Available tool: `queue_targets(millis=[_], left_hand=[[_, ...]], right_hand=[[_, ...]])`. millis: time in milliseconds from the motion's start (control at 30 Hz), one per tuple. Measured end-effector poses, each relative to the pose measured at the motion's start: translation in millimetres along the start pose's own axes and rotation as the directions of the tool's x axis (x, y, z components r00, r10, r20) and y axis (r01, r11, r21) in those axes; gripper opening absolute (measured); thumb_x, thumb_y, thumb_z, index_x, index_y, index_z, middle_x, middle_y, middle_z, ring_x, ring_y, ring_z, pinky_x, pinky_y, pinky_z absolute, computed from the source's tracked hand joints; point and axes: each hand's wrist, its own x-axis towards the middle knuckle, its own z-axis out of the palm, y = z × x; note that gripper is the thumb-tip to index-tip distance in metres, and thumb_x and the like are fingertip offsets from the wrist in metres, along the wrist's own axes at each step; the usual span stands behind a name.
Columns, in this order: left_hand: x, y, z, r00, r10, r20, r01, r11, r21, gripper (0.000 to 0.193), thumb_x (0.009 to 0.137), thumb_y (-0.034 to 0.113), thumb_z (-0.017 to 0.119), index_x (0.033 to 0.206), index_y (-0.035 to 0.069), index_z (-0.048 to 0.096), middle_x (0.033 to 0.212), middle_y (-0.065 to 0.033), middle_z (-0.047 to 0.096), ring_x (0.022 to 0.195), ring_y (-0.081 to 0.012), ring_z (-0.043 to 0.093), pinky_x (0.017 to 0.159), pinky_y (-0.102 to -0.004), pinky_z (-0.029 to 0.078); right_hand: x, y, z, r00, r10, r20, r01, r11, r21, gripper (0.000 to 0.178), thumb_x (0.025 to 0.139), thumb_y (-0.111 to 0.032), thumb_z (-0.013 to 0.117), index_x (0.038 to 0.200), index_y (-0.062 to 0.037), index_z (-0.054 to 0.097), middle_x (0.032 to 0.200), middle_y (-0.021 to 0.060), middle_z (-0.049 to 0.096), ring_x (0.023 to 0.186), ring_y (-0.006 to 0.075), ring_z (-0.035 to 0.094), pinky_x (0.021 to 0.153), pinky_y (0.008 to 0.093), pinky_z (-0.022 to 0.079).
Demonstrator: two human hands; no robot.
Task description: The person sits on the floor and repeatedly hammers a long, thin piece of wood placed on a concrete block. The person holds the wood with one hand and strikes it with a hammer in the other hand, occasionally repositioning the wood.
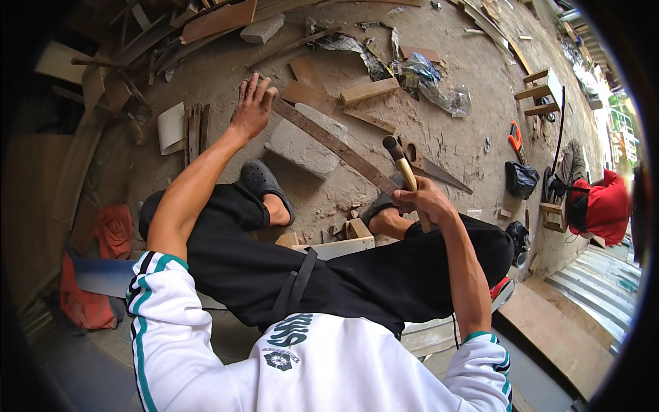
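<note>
A long, worn wooden strip [333,143] slants across in front of me, between my two hands. My left hand [254,106] grips its far left end, fingers bent over the wood. My right hand [422,199] is closed round the wooden handle of a hammer [403,165], whose dark head points up and away. The strip's near end meets that same hand, and the fingers partly hide the contact. Below the strip lies a rough grey concrete block [305,141]. Just beyond the hammer, a handsaw [439,173] rests on the ground.
Scrap boards [220,20] pile up at the far left. Offcuts [371,90] and crumpled plastic [449,99] litter the dirt ahead. Right of me are orange-handled pliers or cutters [515,136], a black bag [522,180], a small wooden stool [539,93] and a person in red [607,206].
</note>
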Motion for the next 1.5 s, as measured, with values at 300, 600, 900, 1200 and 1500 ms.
queue_targets(millis=[300,600,900,1200,1500], left_hand=[[-1,96,-5,0.366,-0.627,0.688,0.677,-0.329,-0.659,0.073,0.098,0.052,0.049,0.144,-0.004,0.035,0.142,-0.0227,0.049,0.129,-0.0381,0.05,0.11,-0.0507,0.038],[51,187,-31,0.532,-0.418,0.736,0.285,-0.731,-0.62,0.036,0.091,0.038,0.07,0.103,0.008,0.055,0.091,-0.0072,0.062,0.078,-0.0195,0.065,0.066,-0.0348,0.055],[75,156,-34,0.5,-0.599,0.625,0.596,-0.285,-0.75,0.04,0.08,0.041,0.079,0.079,0.006,0.06,0.068,-0.0026,0.057,0.052,-0.0135,0.055,0.047,-0.0318,0.046],[38,84,-1,0.902,-0.352,0.252,0.423,0.838,-0.344,0.051,0.081,0.059,0.072,0.1,0.013,0.06,0.092,-0.0101,0.072,0.089,-0.035,0.07,0.069,-0.0482,0.053],[-63,51,78,0.871,-0.107,0.479,0.22,0.958,-0.186,0.054,0.086,0.054,0.067,0.129,0.024,0.058,0.1,-0.0078,0.062,0.09,-0.0312,0.067,0.07,-0.0472,0.054]], right_hand=[[10,23,60,0.941,-0.212,-0.265,0.276,0.932,0.235,0.029,0.083,-0.009,0.08,0.093,-0.0061,0.053,0.078,-0.0003,0.056,0.066,0.0098,0.053,0.06,0.0269,0.047],[31,53,112,0.889,-0.292,-0.352,0.315,0.949,0.01,0.03,0.086,-0.021,0.076,0.096,-0.0026,0.055,0.076,0.001,0.058,0.065,0.0102,0.052,0.058,0.0283,0.045],[44,76,109,0.908,-0.292,-0.301,0.325,0.944,0.063,0.047,0.088,-0.032,0.077,0.114,0.0031,0.058,0.086,0.0075,0.066,0.065,0.0112,0.06,0.057,0.0275,0.05],[30,65,69,0.825,-0.176,-0.537,0.276,0.955,0.111,0.036,0.09,-0.032,0.074,0.094,-0.002,0.054,0.063,0.0012,0.054,0.045,0.0106,0.052,0.04,0.0283,0.041],[55,91,31,0.772,-0.086,-0.63,0.197,0.974,0.108,0.023,0.098,-0.022,0.059,0.106,-0.0006,0.054,0.071,0.0022,0.056,0.051,0.0106,0.055,0.043,0.0257,0.045]])
